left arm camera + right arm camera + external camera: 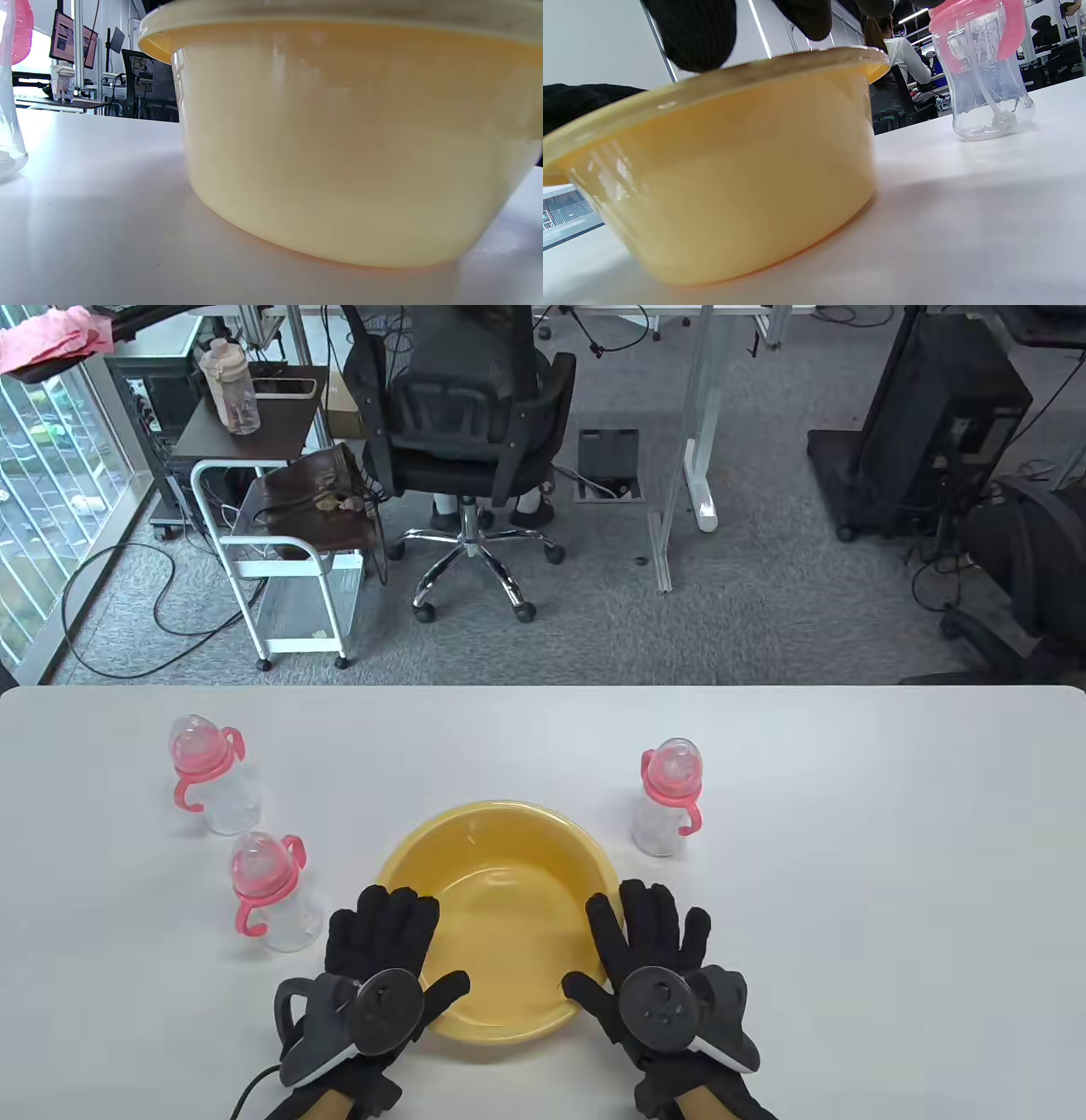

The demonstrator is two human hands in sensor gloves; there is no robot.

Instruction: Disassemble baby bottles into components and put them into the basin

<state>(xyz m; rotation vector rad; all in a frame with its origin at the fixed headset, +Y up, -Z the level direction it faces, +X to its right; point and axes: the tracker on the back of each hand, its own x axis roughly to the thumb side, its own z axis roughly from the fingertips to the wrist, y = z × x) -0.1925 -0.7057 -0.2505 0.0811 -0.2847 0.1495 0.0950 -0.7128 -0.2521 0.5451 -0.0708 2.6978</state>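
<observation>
A yellow basin (475,836) stands at the table's front middle with nothing in it; its wall fills the left wrist view (339,148) and shows in the right wrist view (725,182). My left hand (386,937) lies flat with straight fingers at the basin's left rim. My right hand (649,933) lies flat at its right rim, fingertips (695,34) over the rim. Three assembled baby bottles with pink collars and handles stand upright: one far left (212,780), one near left (270,891), one to the right (668,797), also seen close by (984,72).
The white table (891,899) stretches wide to the right. Beyond its far edge are an office chair (467,432), a white cart (288,560) and desks. A seated person (903,59) appears in the background.
</observation>
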